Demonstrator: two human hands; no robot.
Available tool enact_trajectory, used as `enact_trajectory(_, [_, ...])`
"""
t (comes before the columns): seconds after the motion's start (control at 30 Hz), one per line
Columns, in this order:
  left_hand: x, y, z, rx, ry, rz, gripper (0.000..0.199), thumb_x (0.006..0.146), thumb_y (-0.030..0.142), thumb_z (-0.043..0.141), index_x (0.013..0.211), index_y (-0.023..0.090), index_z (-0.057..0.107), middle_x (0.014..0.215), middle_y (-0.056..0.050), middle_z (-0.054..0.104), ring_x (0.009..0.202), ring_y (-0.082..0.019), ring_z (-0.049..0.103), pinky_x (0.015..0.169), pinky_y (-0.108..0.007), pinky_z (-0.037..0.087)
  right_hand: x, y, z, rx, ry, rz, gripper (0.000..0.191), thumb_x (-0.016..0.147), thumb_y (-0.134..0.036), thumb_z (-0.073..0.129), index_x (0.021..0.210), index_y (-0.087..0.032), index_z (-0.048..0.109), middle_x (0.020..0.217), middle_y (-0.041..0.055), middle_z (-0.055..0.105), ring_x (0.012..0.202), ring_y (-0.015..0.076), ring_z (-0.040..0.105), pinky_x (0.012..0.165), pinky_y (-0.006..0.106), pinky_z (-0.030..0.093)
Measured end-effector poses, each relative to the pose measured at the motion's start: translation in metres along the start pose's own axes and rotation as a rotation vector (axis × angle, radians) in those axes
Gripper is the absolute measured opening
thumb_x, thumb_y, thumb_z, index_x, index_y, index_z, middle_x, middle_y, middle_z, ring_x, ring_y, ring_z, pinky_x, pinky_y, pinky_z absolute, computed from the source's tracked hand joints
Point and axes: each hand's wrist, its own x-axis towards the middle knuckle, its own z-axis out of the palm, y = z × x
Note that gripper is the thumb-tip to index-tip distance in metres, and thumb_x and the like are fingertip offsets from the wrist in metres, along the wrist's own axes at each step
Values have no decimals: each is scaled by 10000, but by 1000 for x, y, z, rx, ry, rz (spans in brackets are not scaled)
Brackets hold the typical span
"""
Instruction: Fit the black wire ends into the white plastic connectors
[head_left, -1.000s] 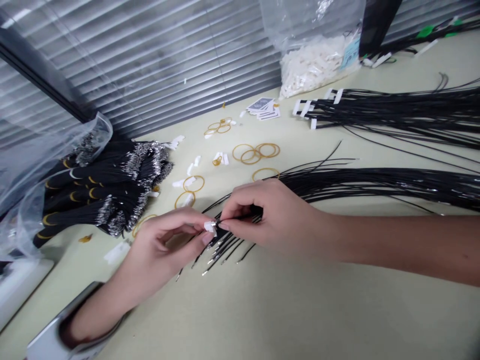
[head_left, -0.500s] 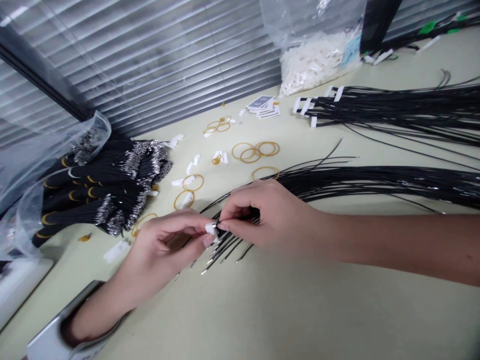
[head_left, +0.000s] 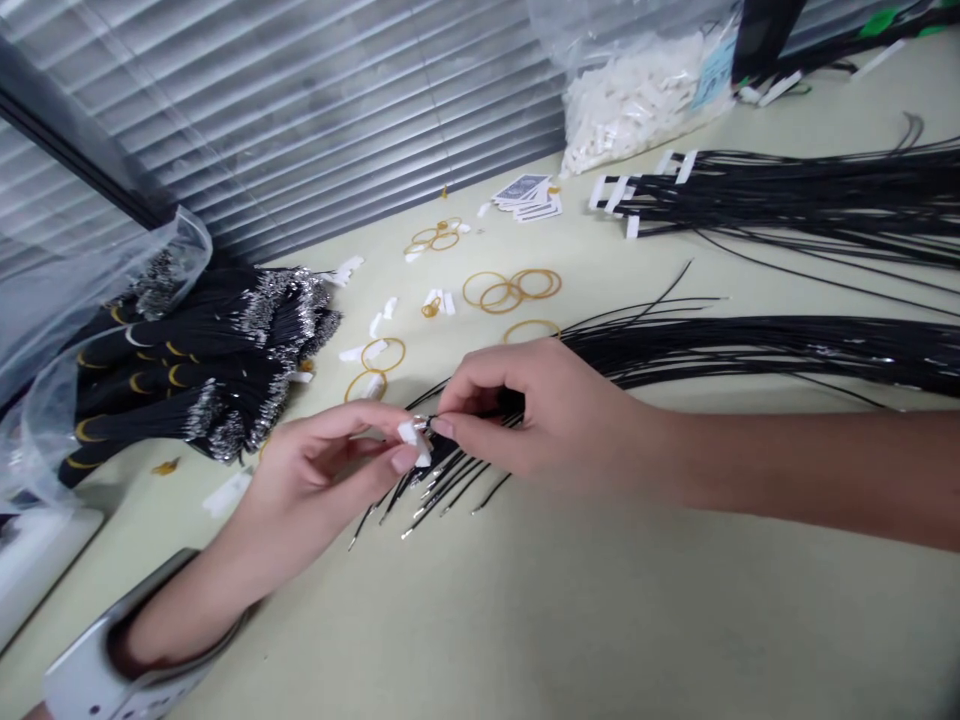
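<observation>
Between its thumb and fingers, my left hand [head_left: 330, 470] pinches a small white plastic connector housing [head_left: 415, 443]. My right hand [head_left: 525, 410] is closed on a thin black wire, its metal terminal [head_left: 421, 424] close against the housing's side. Whether the terminal is inside the housing I cannot tell. Under both hands lie loose black wire ends [head_left: 442, 490] with silver tips. They belong to a long black wire bundle [head_left: 750, 350] that runs off to the right.
Bundled black wires with crimped ends [head_left: 217, 370] lie at left beside clear plastic. Rubber bands [head_left: 517, 290], white housings [head_left: 439, 302] and printed cards [head_left: 529, 195] are scattered behind my hands. A bag of white parts [head_left: 645, 100] and a second wire bundle [head_left: 795, 195] stand farther back.
The white housing has turned in my left fingers and shows a broader face. The terminal shows slightly apart from the right fingertips. The whole view has shifted a little.
</observation>
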Motion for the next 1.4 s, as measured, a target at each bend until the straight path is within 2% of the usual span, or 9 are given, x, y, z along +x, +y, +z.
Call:
enact_trajectory(0.1, [0,1,0,-1,-15,-9,242,784,91,619,893,298,680,754,54,653,634,-54,542,566,-107,449,0,0,0,-17,3,1,105,756,-124,564,671,-118,624,567,-54,547,515,19,446,493,151,340])
enact_trajectory(0.27, [1,2,1,18,-3,-13,164,777,102,622,860,228,684,747,15,658,606,-71,526,530,-136,442,1,1,0,-33,-3,-11,102,765,-122,568,694,-119,641,564,-55,565,505,20,459,482,162,334])
enact_trajectory(0.47, [1,2,1,36,-18,-17,181,784,126,622,864,275,686,748,35,662,611,-68,537,537,-126,451,0,1,0,-38,2,-21,83,752,-101,580,697,-115,640,580,-57,581,525,20,483,513,163,348])
enact_trajectory(0.7, [2,3,1,49,-6,-20,156,768,128,636,838,257,691,742,25,674,602,-77,555,528,-130,461,1,1,0,-44,5,-22,74,741,-102,585,694,-126,637,585,-58,578,528,27,481,529,173,347])
enact_trajectory(0.93, [1,1,1,90,-28,34,193,781,109,624,871,270,680,751,41,669,626,-71,572,554,-122,474,2,2,0,-76,-10,-21,78,751,-125,585,696,-132,639,598,-61,598,544,33,503,527,182,341])
enact_trajectory(1.1, [-2,1,2,234,-20,125,215,781,92,624,878,280,662,792,45,660,699,-73,583,625,-136,472,0,5,1,-174,-36,-114,113,786,-151,559,704,-128,635,606,-50,586,559,40,471,552,200,332])
enact_trajectory(1.2, [-4,3,4,302,-39,151,178,794,102,616,879,254,653,810,17,654,716,-95,582,623,-179,466,-2,6,3,-255,-58,-206,139,825,-151,523,739,-120,628,670,-33,605,628,59,486,627,225,336])
enact_trajectory(1.3, [-5,3,6,320,-22,188,171,791,100,616,877,243,651,818,5,655,719,-106,586,624,-199,467,-3,7,4,-266,-50,-226,141,838,-152,514,752,-117,621,685,-36,605,648,59,486,643,225,332])
enact_trajectory(1.4, [-4,4,6,263,14,136,170,780,104,629,866,249,652,758,28,651,684,-87,593,607,-159,475,-3,6,3,-232,-23,-213,131,834,-149,522,748,-115,616,670,-47,585,622,42,464,622,201,331])
